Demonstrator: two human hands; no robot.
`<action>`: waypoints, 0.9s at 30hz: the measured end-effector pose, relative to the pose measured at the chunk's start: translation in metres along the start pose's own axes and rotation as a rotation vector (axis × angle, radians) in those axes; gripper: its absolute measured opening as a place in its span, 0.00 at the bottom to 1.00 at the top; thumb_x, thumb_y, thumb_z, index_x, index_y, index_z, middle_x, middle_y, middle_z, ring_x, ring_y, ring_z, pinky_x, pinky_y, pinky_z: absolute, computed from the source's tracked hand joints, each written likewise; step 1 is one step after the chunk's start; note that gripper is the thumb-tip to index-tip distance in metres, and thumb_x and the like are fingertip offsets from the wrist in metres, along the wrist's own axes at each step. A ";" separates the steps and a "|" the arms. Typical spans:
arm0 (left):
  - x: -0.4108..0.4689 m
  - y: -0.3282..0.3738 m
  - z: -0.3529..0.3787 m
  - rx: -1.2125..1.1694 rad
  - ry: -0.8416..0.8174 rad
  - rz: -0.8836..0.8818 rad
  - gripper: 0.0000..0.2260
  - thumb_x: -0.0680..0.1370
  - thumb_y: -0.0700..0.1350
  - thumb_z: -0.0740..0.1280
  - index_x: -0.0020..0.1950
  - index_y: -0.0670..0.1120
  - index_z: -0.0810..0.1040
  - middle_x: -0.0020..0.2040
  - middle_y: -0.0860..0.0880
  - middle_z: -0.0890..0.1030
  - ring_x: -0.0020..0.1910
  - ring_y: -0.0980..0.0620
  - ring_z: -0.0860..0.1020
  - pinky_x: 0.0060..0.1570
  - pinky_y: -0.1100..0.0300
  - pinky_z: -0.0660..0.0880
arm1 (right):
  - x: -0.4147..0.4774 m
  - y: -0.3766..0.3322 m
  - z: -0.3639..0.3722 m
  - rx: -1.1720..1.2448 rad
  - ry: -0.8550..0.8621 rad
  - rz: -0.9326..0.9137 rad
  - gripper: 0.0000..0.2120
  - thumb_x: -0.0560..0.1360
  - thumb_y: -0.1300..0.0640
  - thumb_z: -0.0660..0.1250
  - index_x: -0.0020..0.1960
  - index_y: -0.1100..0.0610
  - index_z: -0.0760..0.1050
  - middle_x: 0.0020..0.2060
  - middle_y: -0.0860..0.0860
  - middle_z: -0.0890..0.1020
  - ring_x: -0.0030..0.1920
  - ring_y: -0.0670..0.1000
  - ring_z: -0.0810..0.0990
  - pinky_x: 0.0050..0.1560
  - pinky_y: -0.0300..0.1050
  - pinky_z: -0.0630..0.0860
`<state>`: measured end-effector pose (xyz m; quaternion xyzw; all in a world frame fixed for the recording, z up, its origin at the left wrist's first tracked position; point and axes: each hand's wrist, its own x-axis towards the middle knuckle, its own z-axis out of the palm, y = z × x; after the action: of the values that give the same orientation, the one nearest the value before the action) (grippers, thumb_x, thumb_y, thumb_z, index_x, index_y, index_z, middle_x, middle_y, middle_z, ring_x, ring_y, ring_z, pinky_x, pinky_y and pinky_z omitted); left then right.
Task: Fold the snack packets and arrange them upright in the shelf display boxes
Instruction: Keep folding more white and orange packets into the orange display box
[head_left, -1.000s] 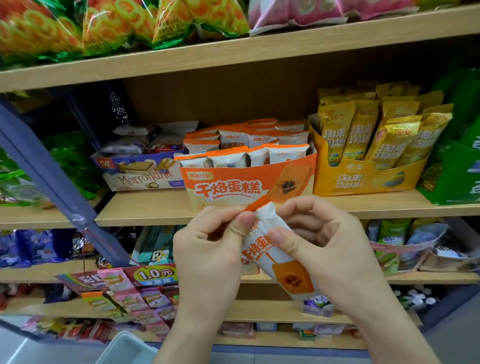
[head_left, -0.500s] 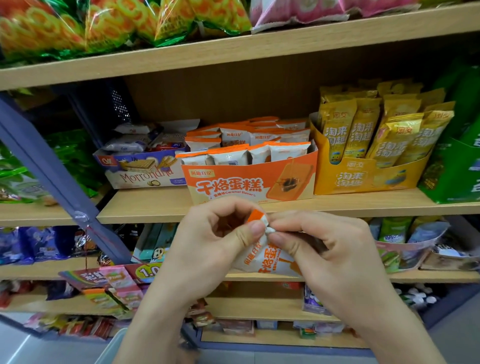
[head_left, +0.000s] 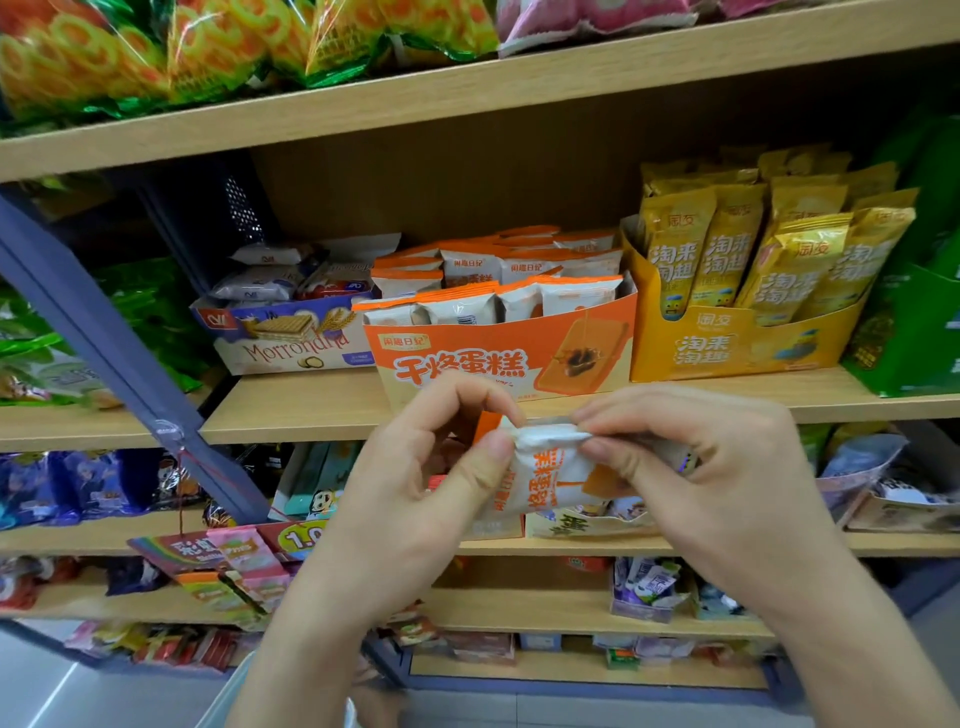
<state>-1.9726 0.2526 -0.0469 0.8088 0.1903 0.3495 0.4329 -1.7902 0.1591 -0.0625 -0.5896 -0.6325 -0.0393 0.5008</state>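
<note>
A white and orange snack packet (head_left: 553, 475) is held between both hands in front of the middle shelf. My left hand (head_left: 421, 483) pinches its left side with the thumb on the front. My right hand (head_left: 696, 467) pinches the folded top edge from the right. Just behind and above stands the orange display box (head_left: 498, 358), with several matching packets upright in it.
A blue wafer box (head_left: 291, 343) stands left of the orange box and a yellow box (head_left: 737, 343) of gold packets to its right. A green box (head_left: 914, 332) is at far right. A slanted blue post (head_left: 104, 332) crosses the left shelves. Lower shelves hold more snacks.
The packet's orange top edge has been folded down over the white body. Both hands have turned the packet more sideways and kept their hold on it.
</note>
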 end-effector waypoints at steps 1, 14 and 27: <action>0.000 0.002 0.000 0.131 -0.040 0.024 0.08 0.75 0.56 0.64 0.53 0.61 0.76 0.47 0.57 0.78 0.48 0.54 0.78 0.46 0.52 0.79 | 0.000 0.001 0.000 -0.060 0.008 -0.022 0.04 0.71 0.58 0.71 0.44 0.53 0.84 0.43 0.42 0.84 0.47 0.41 0.82 0.46 0.45 0.80; 0.010 -0.003 0.004 0.348 0.360 0.272 0.05 0.75 0.47 0.70 0.49 0.50 0.83 0.44 0.56 0.80 0.43 0.58 0.79 0.38 0.69 0.74 | 0.002 0.014 -0.011 0.224 0.079 0.119 0.08 0.70 0.54 0.74 0.48 0.47 0.82 0.49 0.43 0.80 0.54 0.48 0.79 0.49 0.36 0.77; 0.020 -0.005 0.022 0.733 0.160 0.356 0.14 0.76 0.51 0.66 0.57 0.49 0.84 0.47 0.52 0.79 0.47 0.54 0.75 0.42 0.56 0.75 | -0.005 0.003 0.019 0.389 0.173 0.186 0.08 0.69 0.59 0.74 0.47 0.50 0.82 0.45 0.44 0.84 0.49 0.51 0.83 0.48 0.49 0.81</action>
<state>-1.9430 0.2547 -0.0517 0.9000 0.1926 0.3896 0.0328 -1.8002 0.1682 -0.0769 -0.5322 -0.5259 0.0792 0.6587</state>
